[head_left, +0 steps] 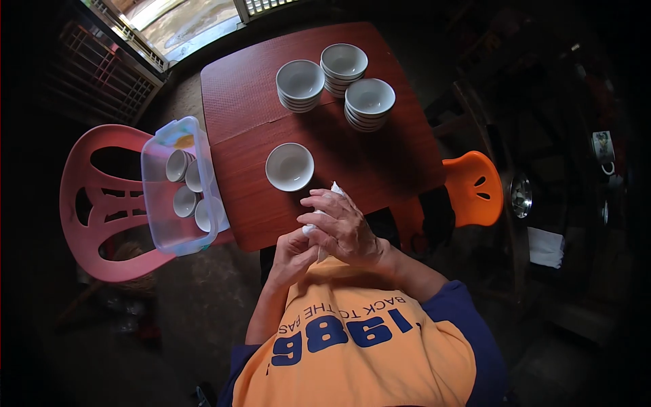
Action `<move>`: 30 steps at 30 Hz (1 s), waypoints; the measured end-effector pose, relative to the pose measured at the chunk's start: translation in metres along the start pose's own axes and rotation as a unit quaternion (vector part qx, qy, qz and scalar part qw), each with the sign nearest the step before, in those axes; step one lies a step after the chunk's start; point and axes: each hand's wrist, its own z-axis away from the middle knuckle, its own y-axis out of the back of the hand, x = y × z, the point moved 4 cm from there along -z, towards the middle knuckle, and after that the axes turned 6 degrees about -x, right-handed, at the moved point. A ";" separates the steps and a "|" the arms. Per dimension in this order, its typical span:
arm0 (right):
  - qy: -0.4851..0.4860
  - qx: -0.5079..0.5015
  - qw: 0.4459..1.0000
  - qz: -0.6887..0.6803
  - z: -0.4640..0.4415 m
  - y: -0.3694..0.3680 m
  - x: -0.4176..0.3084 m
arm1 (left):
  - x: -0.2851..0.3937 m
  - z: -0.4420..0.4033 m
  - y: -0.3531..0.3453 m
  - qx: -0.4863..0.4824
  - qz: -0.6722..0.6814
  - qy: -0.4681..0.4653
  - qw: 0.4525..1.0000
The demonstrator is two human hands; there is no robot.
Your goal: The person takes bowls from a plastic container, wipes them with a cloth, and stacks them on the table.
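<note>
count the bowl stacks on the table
3, all on the far half of the table: the left stack, the right stack and the far stack, partly hidden by the others. A lone bowl sits nearer.

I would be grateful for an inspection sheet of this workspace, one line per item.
Surface: reddish-brown table with a seam across it; its right part lies partly in shadow.
Job's things: three stacks of white bowls and one single bowl, all upright; more bowls lie tipped in a clear plastic bin on a pink chair.
Clutter: off to the right, a mug and a folded white sheet.
Grippers: bare hands together at the near edge; the right hand holds a white cloth; the left hand's hold on it is unclear.
Cables: nothing seen.
Surroundings: dim room, bright opening at upper left, orange seat at right.
</note>
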 end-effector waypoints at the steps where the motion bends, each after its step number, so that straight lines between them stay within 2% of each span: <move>1: -0.023 0.028 0.996 -0.086 0.005 -0.005 0.018 | 0.005 -0.002 -0.007 -0.001 0.002 0.001 1.000; 2: -0.096 0.007 0.986 -0.132 0.000 0.000 0.021 | 0.007 -0.003 -0.012 0.000 -0.019 0.018 1.000; 3: -0.176 -0.042 0.955 -0.237 0.002 0.000 0.037 | 0.008 -0.004 -0.013 0.000 -0.040 0.035 0.999; 4: -0.251 -0.089 0.903 -0.337 0.006 -0.005 0.053 | 0.007 -0.003 -0.011 0.000 -0.041 0.035 0.999; 5: -0.314 -0.067 0.805 -0.499 0.003 -0.018 0.063 | 0.005 -0.002 -0.010 -0.017 -0.027 0.037 0.999; 6: -0.315 -0.066 0.804 -0.500 0.007 -0.017 0.065 | 0.004 -0.001 -0.010 -0.035 -0.012 0.039 0.999; 8: -0.315 -0.095 0.860 -0.391 0.005 -0.003 0.057 | 0.005 -0.002 -0.010 -0.030 -0.025 0.046 0.998; 9: -0.198 -0.099 0.941 -0.257 -0.002 0.003 0.046 | 0.005 -0.002 -0.010 -0.026 -0.037 0.053 0.998; 10: -0.073 -0.098 0.986 -0.112 -0.007 0.006 0.031 | 0.000 -0.002 -0.006 -0.026 -0.037 0.053 0.998; 11: -0.055 -0.118 0.990 -0.055 -0.013 0.010 0.009 | -0.008 -0.001 0.001 -0.031 -0.021 0.024 0.999; 13: 0.029 -0.084 0.996 -0.012 -0.018 0.009 -0.005 | -0.006 0.002 0.006 -0.050 0.029 -0.006 0.998; 14: 0.001 -0.108 0.990 -0.087 -0.018 0.010 0.005 | 0.003 0.002 0.001 -0.039 0.049 0.013 0.998; 15: -0.103 -0.104 0.956 -0.256 -0.015 0.010 0.018 | 0.010 0.001 -0.002 -0.026 0.068 0.030 0.997; 16: -0.200 -0.096 0.883 -0.415 -0.010 0.007 0.031 | 0.005 0.003 0.001 -0.044 0.141 -0.016 0.989; 17: -0.204 -0.124 0.829 -0.506 0.001 -0.004 0.048 | 0.007 0.001 0.000 -0.043 0.139 -0.017 0.989; 18: -0.230 -0.077 0.822 -0.516 0.003 -0.006 0.046 | 0.011 -0.002 0.000 -0.024 0.218 -0.052 0.974; 19: -0.257 -0.032 0.811 -0.524 0.009 -0.011 0.039 | 0.014 -0.003 0.000 -0.003 0.296 -0.087 0.951; 20: -0.221 0.048 0.837 -0.498 0.007 -0.012 0.029 | 0.009 -0.004 0.004 0.019 0.308 -0.100 0.946; 21: -0.221 0.045 0.836 -0.500 0.010 -0.016 0.027 | 0.006 -0.003 0.005 0.022 0.308 -0.101 0.946; 23: -0.207 0.080 0.922 -0.316 0.012 -0.011 0.025 | 0.001 -0.005 0.009 0.083 0.337 -0.113 0.931; 24: -0.259 0.030 0.915 -0.308 0.014 -0.007 0.022 | 0.001 -0.004 0.012 0.095 0.332 -0.124 0.930; 25: -0.259 0.030 0.915 -0.307 0.013 -0.002 0.022 | 0.003 -0.006 0.012 0.094 0.332 -0.124 0.930; 27: -0.166 0.054 0.963 -0.204 0.006 0.009 0.012 | 0.006 -0.005 0.017 0.126 0.314 -0.146 0.930; 29: -0.167 0.090 0.961 -0.202 0.004 0.015 0.002 | 0.004 -0.005 0.016 0.132 0.305 -0.144 0.932; 30: -0.115 0.091 0.977 -0.158 0.001 0.016 -0.004 | 0.004 -0.006 0.012 0.123 0.318 -0.137 0.930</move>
